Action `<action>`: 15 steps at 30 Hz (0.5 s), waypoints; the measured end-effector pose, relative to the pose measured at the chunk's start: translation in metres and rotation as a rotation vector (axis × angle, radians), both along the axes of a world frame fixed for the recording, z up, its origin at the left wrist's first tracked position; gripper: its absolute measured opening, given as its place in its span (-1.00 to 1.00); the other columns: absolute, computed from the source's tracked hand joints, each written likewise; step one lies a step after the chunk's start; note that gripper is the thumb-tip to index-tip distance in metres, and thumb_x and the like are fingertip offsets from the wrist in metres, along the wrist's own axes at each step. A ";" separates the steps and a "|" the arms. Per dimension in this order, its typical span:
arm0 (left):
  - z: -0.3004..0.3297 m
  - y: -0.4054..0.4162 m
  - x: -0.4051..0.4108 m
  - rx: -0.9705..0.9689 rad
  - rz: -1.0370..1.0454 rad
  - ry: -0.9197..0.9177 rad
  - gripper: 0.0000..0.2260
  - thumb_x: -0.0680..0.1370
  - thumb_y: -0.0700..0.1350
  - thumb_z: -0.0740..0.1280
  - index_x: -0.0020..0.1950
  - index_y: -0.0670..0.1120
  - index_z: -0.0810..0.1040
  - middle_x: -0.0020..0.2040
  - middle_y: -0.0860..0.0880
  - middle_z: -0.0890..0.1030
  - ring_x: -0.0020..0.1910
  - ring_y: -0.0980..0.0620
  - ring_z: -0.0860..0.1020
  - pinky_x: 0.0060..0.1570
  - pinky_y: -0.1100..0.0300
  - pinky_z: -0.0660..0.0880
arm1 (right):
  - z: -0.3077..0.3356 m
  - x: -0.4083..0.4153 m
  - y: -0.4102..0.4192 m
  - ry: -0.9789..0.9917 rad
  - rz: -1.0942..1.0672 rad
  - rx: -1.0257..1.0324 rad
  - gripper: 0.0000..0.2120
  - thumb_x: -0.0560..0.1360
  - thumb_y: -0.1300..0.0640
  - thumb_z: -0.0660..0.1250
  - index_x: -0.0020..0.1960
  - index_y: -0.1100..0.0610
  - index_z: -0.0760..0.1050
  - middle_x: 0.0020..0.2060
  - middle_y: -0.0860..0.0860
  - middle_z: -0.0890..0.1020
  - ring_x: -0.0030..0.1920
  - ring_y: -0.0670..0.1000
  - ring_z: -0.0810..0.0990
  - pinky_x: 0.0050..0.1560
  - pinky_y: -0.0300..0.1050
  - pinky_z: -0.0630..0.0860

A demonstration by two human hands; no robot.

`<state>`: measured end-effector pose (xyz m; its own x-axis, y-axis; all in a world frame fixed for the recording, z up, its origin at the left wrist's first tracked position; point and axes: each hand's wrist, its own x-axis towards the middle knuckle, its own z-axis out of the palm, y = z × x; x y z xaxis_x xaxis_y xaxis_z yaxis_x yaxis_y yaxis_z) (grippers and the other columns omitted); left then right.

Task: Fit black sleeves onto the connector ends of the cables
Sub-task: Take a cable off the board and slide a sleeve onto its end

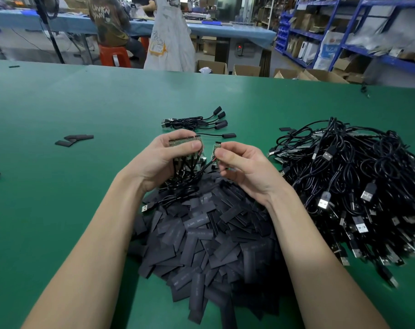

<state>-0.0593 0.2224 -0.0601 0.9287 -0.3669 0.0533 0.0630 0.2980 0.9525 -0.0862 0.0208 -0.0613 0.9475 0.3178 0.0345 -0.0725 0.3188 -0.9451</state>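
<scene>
Green desk (pixel 59 110) fills the view, workshop room behind it: blue shelving (pixel 344 32) far right stacked with boxes, cardboard cartons (pixel 247 70) on the floor past the far edge, a second blue-topped bench (pixel 59 20) far left with a seated person (pixel 109 22) on a red stool (pixel 114 55). Near centre, a big heap of flat black sleeves (pixel 201 238); a few loose sleeves (pixel 73 140) lie far left on the desk. Right side, a large tangle of black cables (pixel 349 181) with USB plugs. Far centre, a small bunch of finished cables (pixel 197 122) with sleeves already on their ends. Left hand (pixel 163 157) is curled round a bundle of bare connector boards (pixel 185 143), thumb pressed across the front, their wires hanging down toward the heap. Right hand (pixel 239 167) pinches one single connector end (pixel 216 151) between thumb and forefinger, other fingers loosely bent, just beside the left hand's bundle and not touching it. Both hands sit above the far edge of the sleeve heap.
</scene>
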 end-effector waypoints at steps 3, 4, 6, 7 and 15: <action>0.002 -0.003 0.003 0.108 0.165 -0.015 -0.85 0.34 -0.12 0.55 -0.14 0.02 0.67 -0.19 -0.07 0.69 -0.29 -0.01 0.59 -0.17 0.12 0.49 | 0.009 -0.002 -0.004 -0.050 0.009 0.039 -0.88 0.37 0.22 0.46 -0.24 0.03 0.71 -0.31 -0.03 0.64 -0.36 -0.11 0.57 -0.31 -0.29 0.57; 0.003 -0.005 0.004 0.182 0.208 -0.044 -0.84 0.36 -0.11 0.57 -0.12 0.03 0.66 -0.17 -0.08 0.69 -0.26 -0.03 0.58 -0.14 0.11 0.46 | 0.013 -0.003 -0.006 -0.060 0.013 0.086 -0.86 0.38 0.24 0.45 -0.23 0.02 0.71 -0.30 -0.04 0.65 -0.36 -0.11 0.59 -0.32 -0.30 0.57; 0.004 -0.008 0.005 0.397 0.252 -0.164 -0.86 0.44 -0.09 0.57 -0.10 0.04 0.64 -0.14 0.03 0.68 -0.21 0.07 0.58 -0.10 0.16 0.44 | 0.020 -0.004 -0.008 -0.056 0.019 0.217 -0.89 0.39 0.24 0.44 -0.19 0.05 0.69 -0.26 -0.02 0.66 -0.35 -0.11 0.61 -0.35 -0.32 0.56; 0.004 -0.010 0.005 0.505 0.248 -0.232 -0.87 0.46 -0.07 0.56 -0.10 0.05 0.64 -0.13 0.11 0.66 -0.19 0.16 0.57 -0.07 0.19 0.42 | 0.023 -0.005 -0.010 -0.041 0.019 0.291 -0.93 0.39 0.22 0.45 -0.17 0.08 0.67 -0.24 0.00 0.65 -0.35 -0.11 0.61 -0.36 -0.33 0.56; 0.022 0.015 -0.002 0.801 -0.142 -0.374 -0.89 0.51 -0.16 0.51 -0.06 -0.10 0.60 -0.15 0.08 0.61 -0.10 0.11 0.54 0.05 0.16 0.41 | 0.022 -0.001 -0.013 0.084 -0.182 0.393 -0.89 0.43 0.19 0.45 -0.06 0.12 0.57 -0.25 0.00 0.60 -0.31 -0.10 0.60 -0.35 -0.35 0.57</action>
<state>-0.0612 0.2370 -0.0383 0.8451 -0.5341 0.0223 -0.3079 -0.4521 0.8372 -0.0869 0.0075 -0.0392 0.9915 0.1238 0.0400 -0.0534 0.6675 -0.7427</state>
